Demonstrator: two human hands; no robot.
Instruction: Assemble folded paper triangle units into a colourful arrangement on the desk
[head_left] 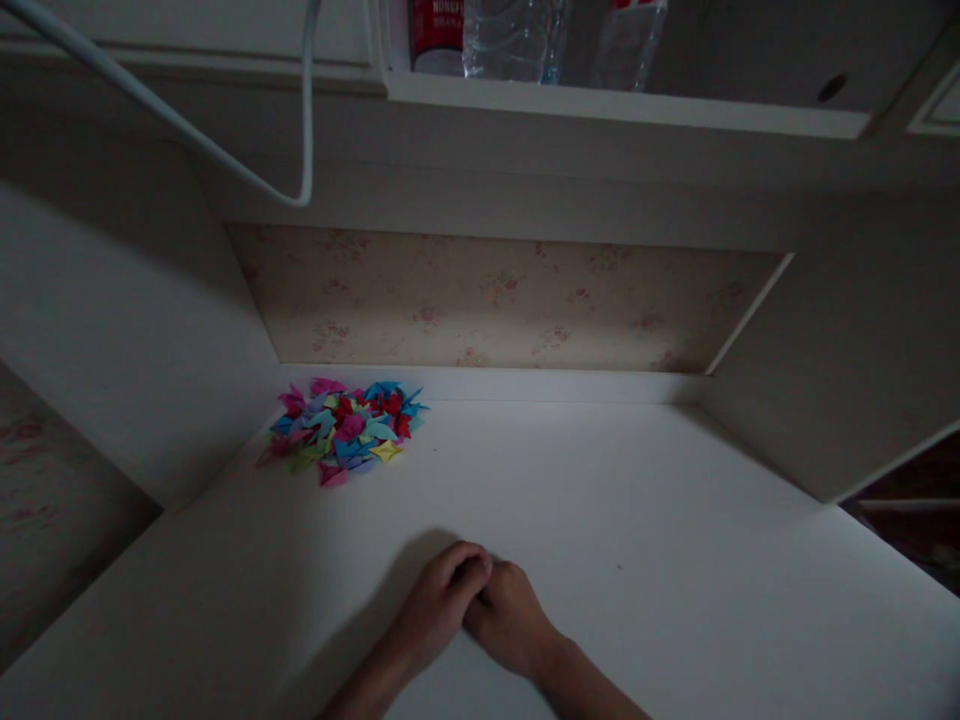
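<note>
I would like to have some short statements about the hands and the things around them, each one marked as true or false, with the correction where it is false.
1. The left hand and the right hand touch each other. True.
2. The folded papers have all one colour. False: they are pink, red, blue, green, yellow and purple.
3. The folded papers lie on the white desk, in its far left part. True.
4. Both hands are inside the heap of folded papers. False: they are apart from it, nearer to the person.
5. Clear bottles are on the shelf above the desk. True.
6. The back wall is plain black. False: it is pale, with a flower pattern.
</note>
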